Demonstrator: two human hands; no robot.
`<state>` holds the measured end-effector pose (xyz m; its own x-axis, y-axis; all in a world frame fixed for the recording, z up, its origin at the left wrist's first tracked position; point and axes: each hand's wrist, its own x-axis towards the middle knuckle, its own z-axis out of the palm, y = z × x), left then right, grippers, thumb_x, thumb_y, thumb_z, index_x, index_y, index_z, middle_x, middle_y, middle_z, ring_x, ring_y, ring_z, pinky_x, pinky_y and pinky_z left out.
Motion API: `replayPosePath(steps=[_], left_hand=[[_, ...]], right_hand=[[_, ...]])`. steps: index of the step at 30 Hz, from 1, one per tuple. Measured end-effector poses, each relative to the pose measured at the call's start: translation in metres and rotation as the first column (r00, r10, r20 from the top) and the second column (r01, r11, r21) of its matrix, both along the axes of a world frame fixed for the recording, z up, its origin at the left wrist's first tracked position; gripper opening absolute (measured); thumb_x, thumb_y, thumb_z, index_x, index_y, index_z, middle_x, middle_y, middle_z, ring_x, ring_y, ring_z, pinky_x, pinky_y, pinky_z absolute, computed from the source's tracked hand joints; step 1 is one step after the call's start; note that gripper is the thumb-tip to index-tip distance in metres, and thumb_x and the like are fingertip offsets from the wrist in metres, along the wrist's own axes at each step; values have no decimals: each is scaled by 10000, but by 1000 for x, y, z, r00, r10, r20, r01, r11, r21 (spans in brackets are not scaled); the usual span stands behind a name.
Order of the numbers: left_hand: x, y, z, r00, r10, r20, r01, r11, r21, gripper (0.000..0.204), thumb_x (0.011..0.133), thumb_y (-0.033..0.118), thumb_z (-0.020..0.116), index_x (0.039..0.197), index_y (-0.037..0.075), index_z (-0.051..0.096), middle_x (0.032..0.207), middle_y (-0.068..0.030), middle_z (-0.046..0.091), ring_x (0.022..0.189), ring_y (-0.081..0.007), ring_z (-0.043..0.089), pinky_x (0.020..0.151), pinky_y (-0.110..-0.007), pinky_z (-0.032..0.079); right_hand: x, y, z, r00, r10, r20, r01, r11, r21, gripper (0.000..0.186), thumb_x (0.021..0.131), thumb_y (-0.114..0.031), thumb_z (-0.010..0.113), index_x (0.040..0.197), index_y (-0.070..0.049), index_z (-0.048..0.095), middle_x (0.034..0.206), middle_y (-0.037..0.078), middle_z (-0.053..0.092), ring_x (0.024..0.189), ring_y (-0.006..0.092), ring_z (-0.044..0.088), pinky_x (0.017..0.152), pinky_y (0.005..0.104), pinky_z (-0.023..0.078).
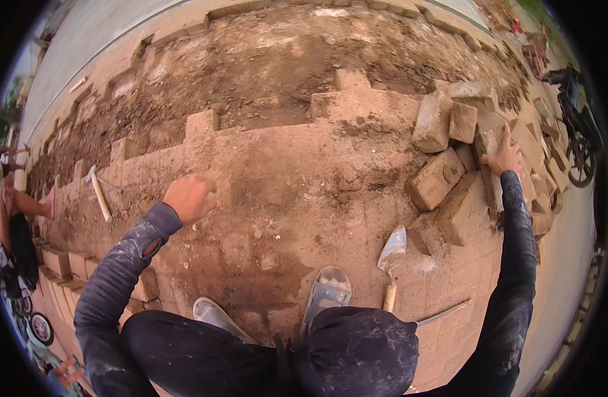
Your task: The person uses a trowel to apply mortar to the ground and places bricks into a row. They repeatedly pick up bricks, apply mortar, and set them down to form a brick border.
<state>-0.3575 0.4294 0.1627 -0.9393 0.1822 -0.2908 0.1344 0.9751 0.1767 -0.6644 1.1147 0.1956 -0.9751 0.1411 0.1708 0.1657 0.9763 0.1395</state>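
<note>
A pale-handled hammer (100, 195) lay at far left on the brick paving (284, 178). Next, the left hand (190, 198) hovered above the paving, its grip loosely curled; whether fingertips met was unclear. A trowel (392, 250) lay beyond, blade pointing away. Furthest right, the right hand (504, 155) touched a brick (490, 188) within a jumbled pile (439, 178); whether its grip was clamped could not be told.
</note>
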Motion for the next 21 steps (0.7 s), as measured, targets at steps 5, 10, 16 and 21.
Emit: replayPosePath(steps=[5,10,16,21], left_hand=[[51,-62,19,969,233,85,-227,971,-78,316,844,331,742,1004,65,688,904,-152,708,849,-370,688,748,-482,539],[16,-30,6,991,69,-114,-55,991,121,423,855,351,758,1135,60,634,1003,-148,687,938,-325,679,808,-440,533],[-40,84,74,953,-34,-302,216,774,595,1013,725,519,842,1521,105,371,1454,-193,436,1297,-348,503,1084,-468,434],[-30,75,61,898,-223,-379,392,798,458,1036,719,547,834,1527,99,365,1514,-209,385,1396,-391,410,1147,-496,356]], right_hand=[[84,-65,24,935,304,-184,-307,952,13,1233,582,-129,788,1609,-309,129,1179,266,483,1094,489,510,1011,527,435],[154,-148,65,740,644,-191,-670,731,-132,1188,586,-120,801,1596,-145,176,1347,240,442,1225,433,474,1088,480,400],[201,-266,71,595,752,-285,-740,373,-559,1245,581,-232,866,1576,-59,139,1544,222,305,1413,377,367,1196,455,305],[238,-356,-17,382,860,-339,-729,54,-683,1221,588,-265,894,1555,-40,182,1482,256,367,1368,416,412,1154,461,361]])
